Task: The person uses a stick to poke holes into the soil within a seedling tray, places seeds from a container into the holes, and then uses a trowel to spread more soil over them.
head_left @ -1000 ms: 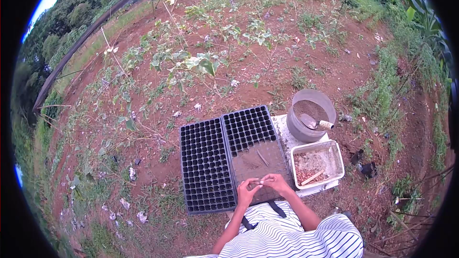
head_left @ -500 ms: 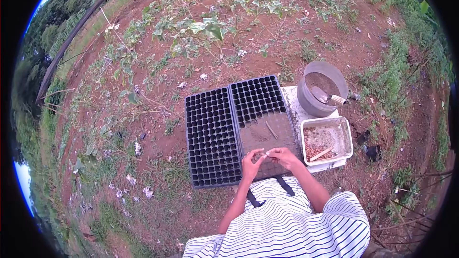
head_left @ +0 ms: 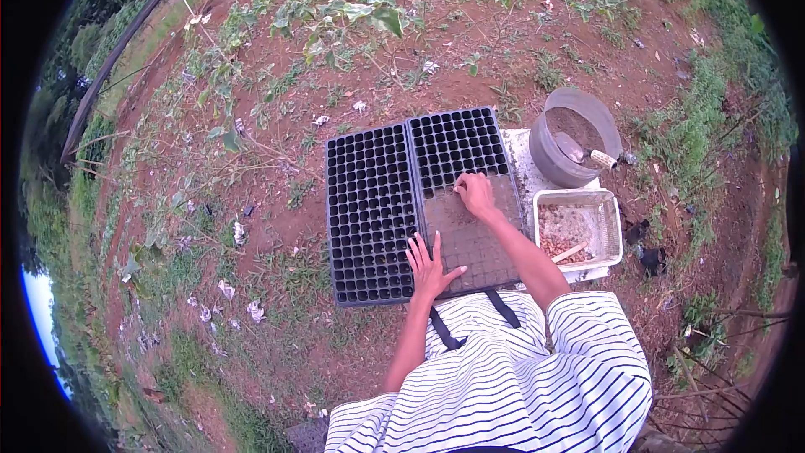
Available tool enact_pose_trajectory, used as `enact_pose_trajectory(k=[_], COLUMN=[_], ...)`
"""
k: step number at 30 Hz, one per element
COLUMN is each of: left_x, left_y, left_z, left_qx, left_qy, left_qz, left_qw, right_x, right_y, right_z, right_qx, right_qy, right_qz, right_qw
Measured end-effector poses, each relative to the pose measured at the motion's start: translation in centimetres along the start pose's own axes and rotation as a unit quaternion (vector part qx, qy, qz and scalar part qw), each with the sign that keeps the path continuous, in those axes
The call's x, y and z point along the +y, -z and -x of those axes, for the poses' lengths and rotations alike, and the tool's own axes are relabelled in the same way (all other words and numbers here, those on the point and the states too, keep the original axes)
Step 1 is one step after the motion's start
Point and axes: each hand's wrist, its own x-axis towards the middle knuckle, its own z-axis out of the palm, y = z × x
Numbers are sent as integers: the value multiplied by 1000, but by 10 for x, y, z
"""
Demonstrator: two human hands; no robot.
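Two black seedling trays lie side by side in front of me. The left seedling tray (head_left: 369, 201) has bare cells, and the right seedling tray (head_left: 457, 138) has bare cells at its far end with brown soil (head_left: 470, 256) covering the nearer part. My left hand (head_left: 428, 268) rests with spread fingers over the seam between the trays, near their front. Over the far edge of the soil, my right hand (head_left: 476, 195) is closed with its fingers curled down. Whatever is in those fingers is hidden.
Right of the trays, a grey bucket (head_left: 549, 155) holds soil and a scoop with a pale handle (head_left: 602, 159). Nearer stands a white plastic basket (head_left: 619, 239) with small reddish-brown bits and a pale stick (head_left: 570, 252). Leafy plants (head_left: 369, 17) grow beyond the trays.
My hands, together over the near soil before, have parted. The right moved forward to where a stick lay, and that stick no longer shows. The left moved to the seam and spread its fingers.
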Motion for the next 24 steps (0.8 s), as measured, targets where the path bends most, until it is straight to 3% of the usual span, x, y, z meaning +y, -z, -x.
enact_pose_trajectory(k=[16, 19, 21, 24], left_x=[2, 3, 1, 3], left_y=[-1, -4, -2, 0], left_z=[-1, 0, -2, -1], left_qx=[-18, -17, -20, -31], left_qy=[3, 0, 2, 5], left_qz=[-34, -31, -34, -31], left_qw=[999, 999, 999, 999], right_x=[-4, -3, 3, 8], right_y=[-19, -14, -15, -12], right_z=[-10, -11, -14, -10], right_qx=[-30, -23, -31, 6], right_qy=[92, 93, 54, 80], right_qz=[156, 125, 43, -61], right_qw=[983, 988, 997, 995])
